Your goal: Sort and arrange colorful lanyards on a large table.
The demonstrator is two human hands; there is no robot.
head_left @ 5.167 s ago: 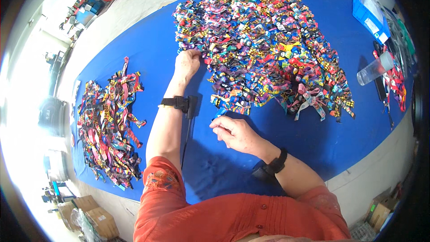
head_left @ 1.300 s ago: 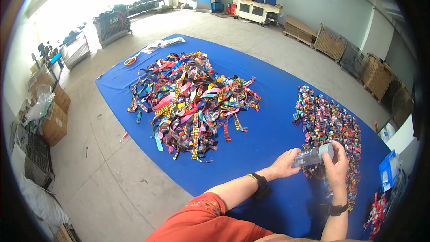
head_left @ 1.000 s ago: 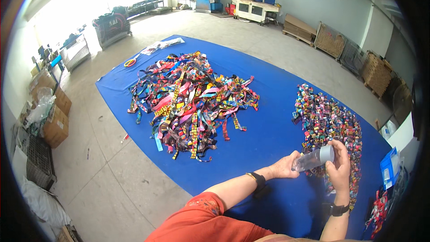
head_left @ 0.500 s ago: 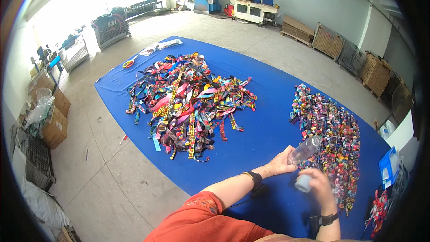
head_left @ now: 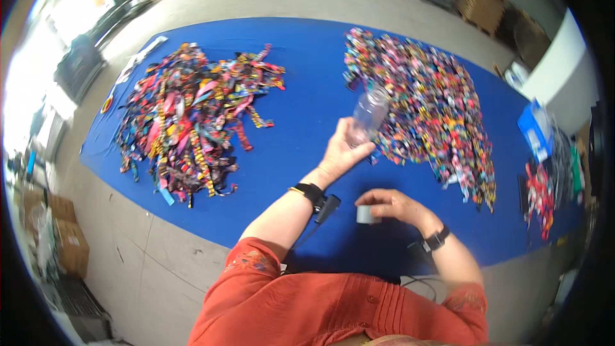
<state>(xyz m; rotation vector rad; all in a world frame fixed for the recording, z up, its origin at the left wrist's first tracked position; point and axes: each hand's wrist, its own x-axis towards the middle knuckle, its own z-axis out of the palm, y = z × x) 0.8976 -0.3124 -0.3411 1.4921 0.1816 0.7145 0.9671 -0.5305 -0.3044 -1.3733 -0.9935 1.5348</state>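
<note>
The left hand [head_left: 343, 152], its fingers wrapped round the clear bottle [head_left: 370, 115] by the right-hand ribbon pile [head_left: 426, 106], should hold steady while the right hand [head_left: 396, 206], nearer, pinches a grey cap [head_left: 364, 214] in bent fingers.

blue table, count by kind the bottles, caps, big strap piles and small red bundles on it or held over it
Clear bottle: 1
Grey cap: 1
Big strap piles: 2
Small red bundle: 1
Total: 5

No lettering can be read; the pale label [head_left: 542, 154] on the blue bin [head_left: 530, 129] is too small.
</note>
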